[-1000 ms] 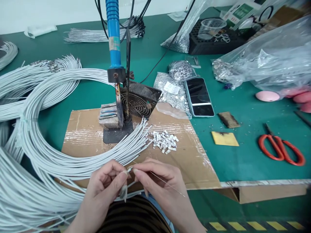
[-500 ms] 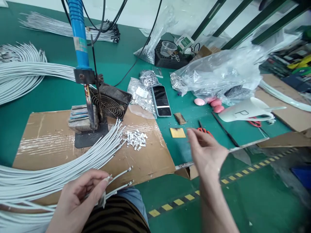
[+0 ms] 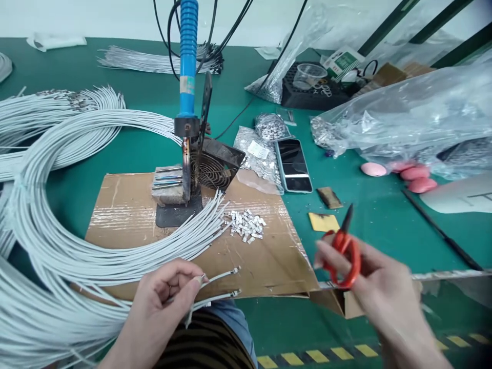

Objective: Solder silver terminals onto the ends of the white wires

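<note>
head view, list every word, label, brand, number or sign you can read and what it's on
No text reads clearly.
White label on the clear bag: too small to read.
Green-and-white box: print too blurred.
Pale band on the blue handle: nothing legible.
White object at the right edge: dark marking cut off, unreadable.

Label (image 3: pixel 258 150) on clear bag (image 3: pixel 265 168), print (image 3: pixel 345 60) on green-and-white box (image 3: pixel 335 65), marking (image 3: pixel 480 196) on white jug (image 3: pixel 451 199), all illegible
</note>
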Demonstrator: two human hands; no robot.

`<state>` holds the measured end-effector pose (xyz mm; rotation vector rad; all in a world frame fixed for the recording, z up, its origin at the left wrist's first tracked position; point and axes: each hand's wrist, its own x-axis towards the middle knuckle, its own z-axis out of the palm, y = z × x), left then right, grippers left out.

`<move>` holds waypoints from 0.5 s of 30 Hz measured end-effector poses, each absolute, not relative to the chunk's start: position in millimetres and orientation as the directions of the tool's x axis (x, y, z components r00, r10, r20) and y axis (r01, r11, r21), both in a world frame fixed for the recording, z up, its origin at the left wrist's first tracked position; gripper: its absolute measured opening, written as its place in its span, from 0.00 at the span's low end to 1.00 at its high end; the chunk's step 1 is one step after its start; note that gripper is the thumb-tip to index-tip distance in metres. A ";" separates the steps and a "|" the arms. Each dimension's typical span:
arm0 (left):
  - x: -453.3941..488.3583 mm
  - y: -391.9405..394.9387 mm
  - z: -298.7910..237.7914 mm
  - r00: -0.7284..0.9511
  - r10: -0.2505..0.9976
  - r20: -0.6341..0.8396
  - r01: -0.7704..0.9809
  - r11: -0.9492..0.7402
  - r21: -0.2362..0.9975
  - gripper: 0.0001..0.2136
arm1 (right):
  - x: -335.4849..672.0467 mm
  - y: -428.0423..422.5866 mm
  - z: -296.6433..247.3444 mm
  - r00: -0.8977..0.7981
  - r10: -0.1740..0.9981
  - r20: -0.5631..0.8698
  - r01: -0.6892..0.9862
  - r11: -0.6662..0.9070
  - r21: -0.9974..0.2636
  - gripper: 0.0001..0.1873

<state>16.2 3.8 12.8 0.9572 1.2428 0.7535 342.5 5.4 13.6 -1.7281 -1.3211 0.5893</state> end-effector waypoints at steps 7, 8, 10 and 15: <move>13.5 2.6 7.7 0.157 0.907 -0.391 0.023 0.393 0.919 0.13 | 233.7 -11.6 10.0 -0.251 0.965 -0.074 0.626 0.104 -0.773 0.23; 14.3 2.3 8.3 0.157 0.908 -0.388 0.015 0.391 0.920 0.13 | 227.1 -10.2 10.2 -0.267 0.961 -0.072 0.637 0.120 -0.762 0.23; 17.2 1.8 11.9 0.142 0.910 -0.389 0.003 0.393 0.920 0.11 | 220.1 -7.2 10.4 -0.291 0.955 -0.056 0.646 0.153 -0.748 0.21; 27.4 3.1 27.4 0.018 0.895 -0.445 0.002 0.445 0.896 0.08 | 217.9 -3.5 9.7 -0.329 0.943 -0.052 0.652 0.187 -0.735 0.18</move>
